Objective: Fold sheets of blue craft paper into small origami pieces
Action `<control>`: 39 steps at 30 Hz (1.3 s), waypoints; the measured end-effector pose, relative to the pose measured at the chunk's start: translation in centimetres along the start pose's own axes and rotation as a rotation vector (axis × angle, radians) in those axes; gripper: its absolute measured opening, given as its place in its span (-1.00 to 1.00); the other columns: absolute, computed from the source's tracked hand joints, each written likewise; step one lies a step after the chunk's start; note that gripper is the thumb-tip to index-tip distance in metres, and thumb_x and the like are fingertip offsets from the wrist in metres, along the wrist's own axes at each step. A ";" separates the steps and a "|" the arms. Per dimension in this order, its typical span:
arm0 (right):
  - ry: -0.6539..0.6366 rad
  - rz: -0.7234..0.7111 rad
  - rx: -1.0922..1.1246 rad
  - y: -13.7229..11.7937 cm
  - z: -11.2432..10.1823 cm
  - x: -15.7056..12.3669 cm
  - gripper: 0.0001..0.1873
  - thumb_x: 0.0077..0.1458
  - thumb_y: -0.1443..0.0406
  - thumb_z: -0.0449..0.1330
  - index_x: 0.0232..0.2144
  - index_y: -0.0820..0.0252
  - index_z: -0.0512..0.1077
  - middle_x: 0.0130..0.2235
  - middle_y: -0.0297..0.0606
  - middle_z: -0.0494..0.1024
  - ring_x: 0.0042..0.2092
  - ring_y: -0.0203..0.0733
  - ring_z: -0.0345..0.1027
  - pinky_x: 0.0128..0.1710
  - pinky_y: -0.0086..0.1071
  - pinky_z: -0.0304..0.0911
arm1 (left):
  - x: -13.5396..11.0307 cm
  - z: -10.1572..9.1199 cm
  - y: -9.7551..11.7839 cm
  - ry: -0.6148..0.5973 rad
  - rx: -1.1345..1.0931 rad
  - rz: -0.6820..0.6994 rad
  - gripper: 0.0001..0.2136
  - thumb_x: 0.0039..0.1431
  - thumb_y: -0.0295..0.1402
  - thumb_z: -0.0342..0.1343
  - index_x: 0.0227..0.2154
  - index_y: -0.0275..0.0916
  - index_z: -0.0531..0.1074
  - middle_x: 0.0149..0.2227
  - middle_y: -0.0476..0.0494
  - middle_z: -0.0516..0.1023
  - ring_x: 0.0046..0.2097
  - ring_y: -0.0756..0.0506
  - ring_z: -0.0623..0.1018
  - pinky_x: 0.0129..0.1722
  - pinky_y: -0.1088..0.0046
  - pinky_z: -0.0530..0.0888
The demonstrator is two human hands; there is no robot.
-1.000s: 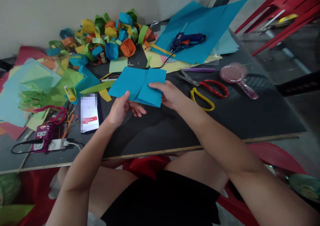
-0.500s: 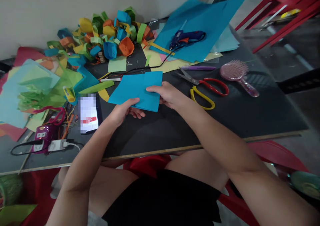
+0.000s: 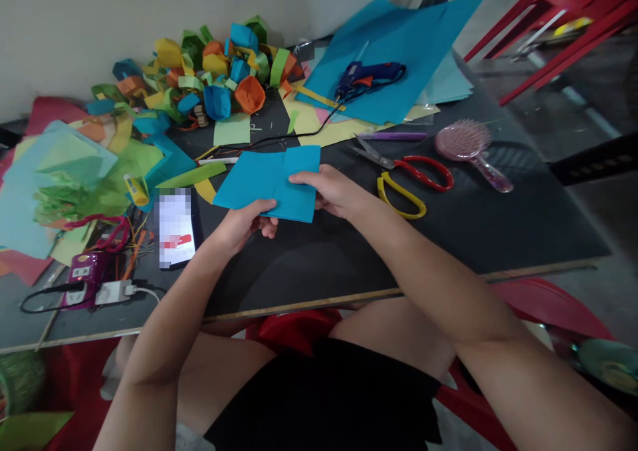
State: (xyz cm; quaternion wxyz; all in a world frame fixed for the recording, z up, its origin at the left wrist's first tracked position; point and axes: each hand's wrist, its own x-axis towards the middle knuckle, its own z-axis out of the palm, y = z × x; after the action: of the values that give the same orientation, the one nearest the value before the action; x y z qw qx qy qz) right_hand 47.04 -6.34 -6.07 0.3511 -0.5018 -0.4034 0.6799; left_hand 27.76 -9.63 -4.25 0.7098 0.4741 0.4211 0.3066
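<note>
Both hands hold a piece of blue paper (image 3: 254, 180) above the dark table (image 3: 319, 265). My left hand (image 3: 245, 225) pinches its near edge, thumb on top and fingers curled beneath. On the right edge, my right hand (image 3: 331, 188) grips the paper with the thumb across its face and the other fingers behind. A crease or overlapping layer runs down the paper near the right thumb. To the right of my right hand lie scissors with red handles (image 3: 431, 173) and a yellow-handled tool (image 3: 401, 202), its other parts hidden or unclear.
A blue glue gun (image 3: 371, 76) rests on large blue sheets (image 3: 389, 26) at the back. Folded paper pieces (image 3: 216, 102) are heaped by the wall. A phone (image 3: 175, 228), a glue stick (image 3: 134, 188) and a purple power socket (image 3: 87, 271) lie left; a pink hairbrush (image 3: 463, 139) lies right.
The paper's right part now shows a more distinct step at its top edge beside the crease. My left fingers have curled in more under the paper. Both hands keep their hold.
</note>
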 end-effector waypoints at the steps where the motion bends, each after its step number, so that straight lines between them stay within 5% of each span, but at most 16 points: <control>1: -0.005 0.001 0.007 0.0 0.0 0.0 -0.56 -0.02 0.19 0.30 -0.62 0.08 0.07 -0.67 -0.50 0.05 -0.67 -0.41 -0.10 -0.68 -0.41 -0.18 | 0.0 0.0 0.0 0.000 -0.003 0.004 -0.71 0.05 -0.19 0.16 -0.66 -0.26 0.40 -0.74 0.02 0.31 -0.61 0.03 0.39 -0.50 0.46 0.40; 6: -0.027 -0.025 0.069 -0.2 0.2 -0.3 -0.54 -0.06 0.11 0.33 -0.62 0.09 0.11 -0.68 -0.51 0.06 -0.66 -0.42 -0.11 -0.70 -0.42 -0.17 | -0.1 0.1 -0.1 0.045 -0.028 0.027 -0.76 0.03 -0.22 0.19 -0.58 -0.27 0.40 -0.65 0.00 0.40 -0.62 0.05 0.37 -0.52 0.46 0.41; 11: -0.040 -0.120 0.083 -0.1 0.4 -0.3 -0.64 -0.18 0.07 0.41 -0.49 0.17 0.40 -0.53 -0.33 0.43 -0.48 -0.27 0.33 -0.54 -0.40 0.21 | 0.1 0.1 -0.4 0.124 0.066 0.095 -0.76 0.07 -0.22 0.17 -0.55 -0.29 0.41 -0.56 -0.04 0.47 -0.60 0.06 0.42 -0.52 0.48 0.42; 16: -0.027 -0.177 0.054 0.3 0.4 0.1 -0.60 -0.21 0.04 0.42 -0.41 0.21 0.51 -0.35 -0.20 0.60 -0.35 -0.16 0.46 -0.40 -0.31 0.36 | 0.5 0.2 -0.9 0.207 0.171 0.167 -0.73 0.09 -0.15 0.16 -0.51 -0.27 0.40 -0.54 -0.06 0.48 -0.58 0.04 0.43 -0.48 0.45 0.43; 20: 0.021 -0.285 0.035 0.3 0.1 0.3 -0.61 -0.16 0.01 0.39 -0.40 0.19 0.54 -0.31 -0.18 0.61 -0.34 -0.15 0.48 -0.41 -0.31 0.39 | 1.5 -1.6 -1.6 0.611 0.191 0.367 -0.68 0.17 -0.03 0.08 -0.22 -0.19 0.39 -0.25 -0.13 0.53 -0.28 -0.06 0.55 -0.26 0.39 0.47; 23: 0.070 -0.344 0.006 0.3 0.0 0.4 -0.59 -0.18 -0.01 0.40 -0.42 0.19 0.54 -0.31 -0.18 0.61 -0.36 -0.16 0.47 -0.45 -0.32 0.38 | 1.9 -3.7 -1.5 0.991 0.351 0.577 -0.64 0.20 -0.03 0.04 -0.04 -0.11 0.29 -0.01 -0.16 0.42 0.01 -0.11 0.47 -0.04 0.34 0.42; 25: 0.068 -0.350 -0.002 0.5 0.0 0.5 -0.57 -0.17 -0.02 0.38 -0.40 0.20 0.53 -0.32 -0.18 0.60 -0.36 -0.16 0.47 -0.45 -0.32 0.38 | 1.7 -4.4 -1.0 1.141 0.540 0.688 -0.60 0.19 -0.05 0.09 0.01 -0.10 0.27 0.07 -0.19 0.33 0.12 -0.16 0.37 0.07 0.25 0.35; 27: 0.045 -0.348 -0.008 0.7 0.1 0.6 -0.56 -0.14 -0.04 0.36 -0.36 0.20 0.53 -0.33 -0.19 0.60 -0.35 -0.16 0.47 -0.44 -0.32 0.39 | 1.3 -4.1 -0.6 1.124 0.751 0.765 -0.65 0.17 -0.08 0.12 -0.06 -0.13 0.36 0.09 -0.21 0.31 0.19 -0.22 0.30 0.17 0.14 0.25; 32: 0.000 -0.381 -0.013 0.9 0.5 0.4 -0.52 -0.12 -0.09 0.33 -0.34 0.17 0.51 -0.32 -0.21 0.58 -0.35 -0.18 0.45 -0.42 -0.32 0.38 | 0.9 -2.1 -0.5 0.777 1.091 0.792 -0.76 0.21 -0.12 0.08 -0.34 -0.15 0.53 0.03 -0.22 0.42 0.16 -0.29 0.34 0.20 0.02 0.18; 39: 0.062 -0.373 0.002 1.1 0.6 0.7 -0.40 -0.11 -0.29 0.15 -0.56 0.10 0.29 -0.58 -0.36 0.26 -0.47 -0.25 0.26 -0.48 -0.36 0.25 | 1.8 -2.6 -1.2 0.551 1.058 0.724 -0.68 0.28 -0.09 -0.05 -0.32 -0.15 0.53 0.07 -0.20 0.44 0.13 -0.23 0.38 0.17 0.10 0.24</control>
State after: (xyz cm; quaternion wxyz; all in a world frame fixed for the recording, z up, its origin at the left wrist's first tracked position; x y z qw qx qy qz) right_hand 46.24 -6.31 -7.23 0.4837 -0.4388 -0.4778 0.5875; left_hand 26.30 -7.51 -6.40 0.1041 0.7715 0.4942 0.3869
